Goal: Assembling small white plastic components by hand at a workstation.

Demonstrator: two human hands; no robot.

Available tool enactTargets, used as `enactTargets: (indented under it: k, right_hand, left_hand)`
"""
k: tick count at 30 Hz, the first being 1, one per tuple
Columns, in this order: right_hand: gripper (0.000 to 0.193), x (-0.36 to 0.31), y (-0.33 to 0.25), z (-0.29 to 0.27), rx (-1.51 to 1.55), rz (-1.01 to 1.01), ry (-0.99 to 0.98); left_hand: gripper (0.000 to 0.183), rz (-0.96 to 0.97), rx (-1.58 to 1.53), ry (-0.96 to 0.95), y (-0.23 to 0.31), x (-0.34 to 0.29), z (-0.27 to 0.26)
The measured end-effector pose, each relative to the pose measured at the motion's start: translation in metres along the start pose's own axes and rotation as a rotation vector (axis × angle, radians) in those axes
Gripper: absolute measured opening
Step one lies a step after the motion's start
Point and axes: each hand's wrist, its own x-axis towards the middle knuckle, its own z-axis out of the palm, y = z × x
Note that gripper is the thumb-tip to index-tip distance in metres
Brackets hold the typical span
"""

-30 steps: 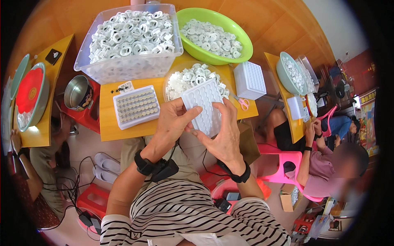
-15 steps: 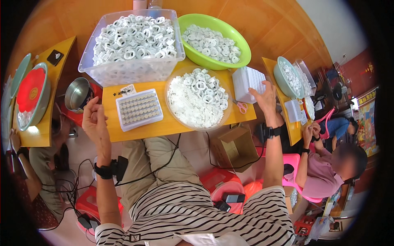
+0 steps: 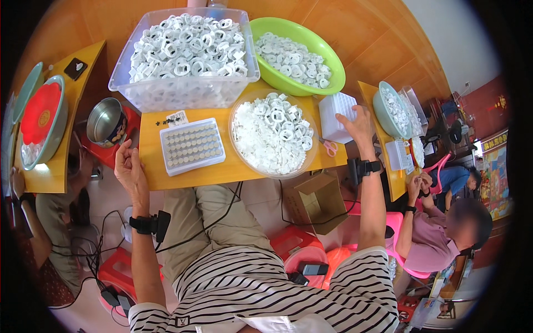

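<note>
At the table's right end, my right hand (image 3: 359, 130) reaches over a stack of white plastic trays (image 3: 333, 123), thumb on its front side and the other fingers at its right end. My left hand (image 3: 132, 172) hangs by the table's left edge, fingers loosely bent and apart, with nothing visible in it. Between my hands lies a white tray (image 3: 192, 170) with rows of small round pieces. Right of it stands a clear round tub (image 3: 233, 150) of small white plastic parts and grey-white ring-shaped parts. Pink-handled scissors (image 3: 330, 147) lie below the tray stack.
A large clear bin (image 3: 183, 99) of white ring parts and a green basin (image 3: 337, 66) of round white parts stand along the back. Small black pieces lie by a paper label (image 3: 177, 117). A metal pot (image 3: 105, 123) is at left, a cardboard box (image 3: 316, 208) below. Co-workers sit both sides.
My right hand has moved onto the stack of white trays and its fingers have closed in. My left hand has dropped slightly. The view has shifted a little.
</note>
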Motion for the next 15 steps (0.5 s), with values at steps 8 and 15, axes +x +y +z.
enactTargets:
  k: [8, 15]
  right_hand:
    - [0.078, 0.0051, 0.0031, -0.0001, -0.053, 0.036, -0.092]
    - [0.078, 0.0014, 0.0007, 0.0012, -0.079, 0.008, -0.06]
  left_hand:
    - [0.021, -0.013, -0.027, 0.001, -0.0001, -0.0002, -0.0008]
    - [0.021, -0.017, -0.019, -0.009, -0.0033, -0.0001, -0.0022]
